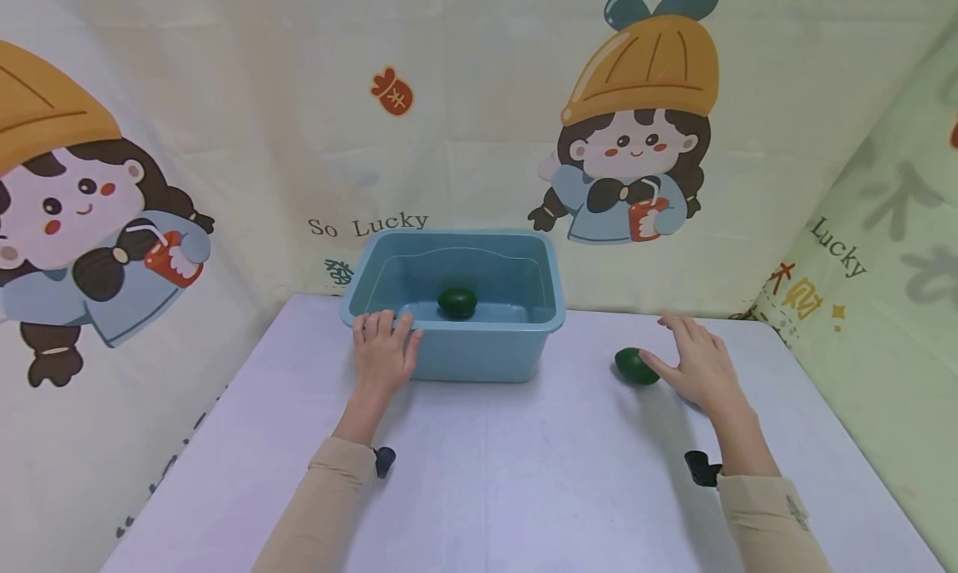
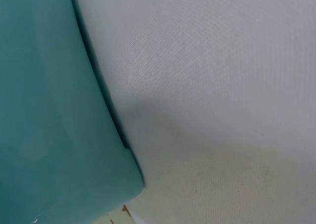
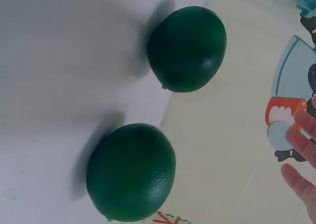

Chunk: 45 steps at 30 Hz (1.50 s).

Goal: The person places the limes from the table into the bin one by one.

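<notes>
— Green fruit [image 1: 636, 366] on the white table [image 1: 524, 473], right of the blue tub [image 1: 456, 348]: does the right hand [image 1: 699, 365] have it?

— Not gripped. From the head camera the fingers are stretched out and spread, the thumb tip touching or just beside the fruit's right side, the palm hovering near the tabletop.

— And the wrist view on that side?

— It shows something the head view doesn't: two round dark green fruits, one [image 3: 131, 172] near the bottom and another [image 3: 187, 49] above it, both resting on the table close together but apart. Only a few fingertips [image 3: 301, 135] show at the right edge, straight, closed on nothing. The head camera shows just one fruit by that hand; the second may be hidden behind it, I can't tell.

— What about the tub?

— It sits at the far edge of the table against the cartoon backdrop [image 1: 636, 140]. A third green fruit [image 1: 457, 302] lies inside on the floor of it, visible only from the head.

— The left hand [image 1: 383, 353]?

— Laid flat on the tub's near left corner, fingers straight over the rim, thumb along the front wall. Its wrist camera shows only the teal tub wall [image 2: 49, 125] meeting the table surface [image 2: 222, 86]; no fingers there.
</notes>
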### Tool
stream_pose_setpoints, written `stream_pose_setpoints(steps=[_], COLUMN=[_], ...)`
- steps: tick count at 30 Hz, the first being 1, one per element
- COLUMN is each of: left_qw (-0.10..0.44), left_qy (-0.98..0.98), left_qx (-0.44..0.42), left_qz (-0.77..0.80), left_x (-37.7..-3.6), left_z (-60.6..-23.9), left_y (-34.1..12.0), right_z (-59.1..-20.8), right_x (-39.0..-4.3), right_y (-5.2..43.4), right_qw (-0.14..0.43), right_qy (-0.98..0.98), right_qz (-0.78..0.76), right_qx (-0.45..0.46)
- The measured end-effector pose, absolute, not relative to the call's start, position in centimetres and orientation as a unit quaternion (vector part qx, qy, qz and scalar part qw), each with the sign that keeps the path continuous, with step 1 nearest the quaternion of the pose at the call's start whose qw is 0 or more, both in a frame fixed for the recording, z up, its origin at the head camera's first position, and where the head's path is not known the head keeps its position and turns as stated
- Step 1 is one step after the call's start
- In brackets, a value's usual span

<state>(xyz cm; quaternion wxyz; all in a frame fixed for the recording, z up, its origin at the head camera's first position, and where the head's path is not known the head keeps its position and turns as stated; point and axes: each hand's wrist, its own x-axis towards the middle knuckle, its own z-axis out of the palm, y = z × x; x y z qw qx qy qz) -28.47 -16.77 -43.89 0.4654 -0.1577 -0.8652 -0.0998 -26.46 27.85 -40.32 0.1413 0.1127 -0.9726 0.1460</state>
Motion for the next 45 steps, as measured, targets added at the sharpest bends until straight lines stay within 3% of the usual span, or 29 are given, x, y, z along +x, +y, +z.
stream_pose_setpoints(steps=[8,32,45], left_qw=[0.479,0.454,0.462], left_qy=[-0.857,-0.870,-0.865], left_qx=[-0.162,-0.160,-0.164], left_qz=[-0.098,-0.102,-0.109], left_x=[-28.6,-28.5,-28.5], left_z=[-43.9,-43.8,-43.7], left_y=[-16.8,-16.9,-16.8], right_z=[-40.8,-42.3,-43.4], right_x=[-25.8,-24.7,-24.4], right_y=[28.5,31.0,32.5], right_qw=[0.149,0.140,0.100], right_qy=[-0.972,-0.975,-0.982], right_qz=[0.146,0.161,0.160], right_qx=[0.108,0.067,0.034])
